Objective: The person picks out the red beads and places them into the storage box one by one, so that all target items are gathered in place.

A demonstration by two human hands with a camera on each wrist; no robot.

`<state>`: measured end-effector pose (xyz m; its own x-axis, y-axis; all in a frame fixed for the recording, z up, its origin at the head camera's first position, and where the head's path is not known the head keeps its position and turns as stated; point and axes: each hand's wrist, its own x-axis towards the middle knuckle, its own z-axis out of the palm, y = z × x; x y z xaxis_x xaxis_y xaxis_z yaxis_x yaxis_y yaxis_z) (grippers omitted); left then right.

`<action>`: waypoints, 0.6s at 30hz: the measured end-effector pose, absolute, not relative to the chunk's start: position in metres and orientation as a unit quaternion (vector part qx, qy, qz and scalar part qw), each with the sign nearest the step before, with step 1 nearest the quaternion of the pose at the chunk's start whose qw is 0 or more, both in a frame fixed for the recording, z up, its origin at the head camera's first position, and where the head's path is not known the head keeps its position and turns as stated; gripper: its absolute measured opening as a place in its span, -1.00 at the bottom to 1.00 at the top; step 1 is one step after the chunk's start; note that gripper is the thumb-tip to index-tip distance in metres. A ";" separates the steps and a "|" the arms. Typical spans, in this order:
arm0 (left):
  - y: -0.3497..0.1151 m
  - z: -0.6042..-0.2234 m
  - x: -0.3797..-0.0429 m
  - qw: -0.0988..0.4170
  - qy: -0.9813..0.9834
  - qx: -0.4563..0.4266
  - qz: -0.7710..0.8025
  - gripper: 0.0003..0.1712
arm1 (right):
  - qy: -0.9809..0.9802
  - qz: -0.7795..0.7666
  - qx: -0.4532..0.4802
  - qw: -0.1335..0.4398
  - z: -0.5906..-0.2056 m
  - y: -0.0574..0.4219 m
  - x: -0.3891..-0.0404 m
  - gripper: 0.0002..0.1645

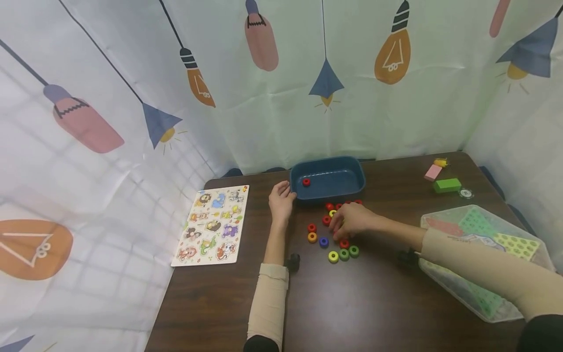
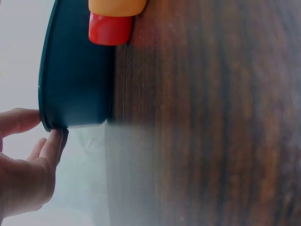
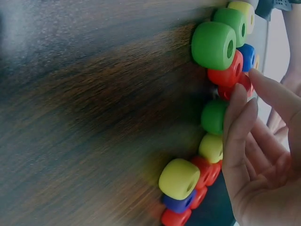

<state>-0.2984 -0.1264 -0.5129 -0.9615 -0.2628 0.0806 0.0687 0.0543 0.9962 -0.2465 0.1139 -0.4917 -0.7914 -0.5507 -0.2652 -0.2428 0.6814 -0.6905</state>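
Observation:
My left hand (image 1: 281, 203) is at the left end of the dark blue tray (image 1: 336, 181), pinching its rim at the corner between thumb and fingers. One red bead (image 1: 306, 182) lies inside the tray, towards its left side. Over the scattered beads in front of the tray, my right hand (image 1: 352, 219) pinches a red bead (image 3: 245, 81) between thumb and fingertips. Close beside those fingers stand green beads (image 3: 214, 45), a blue bead (image 1: 323, 242) and yellow beads (image 3: 179, 179). The right hand covers part of the group in the head view.
An animal puzzle board (image 1: 211, 225) lies on the left of the table. Under the right forearm is a clear plastic case (image 1: 479, 220) with patterned pieces. A green block (image 1: 447, 185), a pink block (image 1: 433, 172) and small items sit at the back right. Printed curtains surround the table.

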 end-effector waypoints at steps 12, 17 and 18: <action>-0.128 -0.512 -0.297 0.118 -0.718 0.073 -0.682 -0.46 | 0.875 -0.354 -0.225 0.240 -0.487 0.113 -0.255 -0.69; -0.128 -0.513 -0.297 0.114 -0.722 0.074 -0.679 -0.47 | 0.811 -0.458 -0.204 0.303 -0.472 0.118 -0.269 -0.66; -0.128 -0.514 -0.298 0.113 -0.722 0.074 -0.678 -0.47 | 0.797 -0.478 -0.197 0.313 -0.468 0.119 -0.273 -0.65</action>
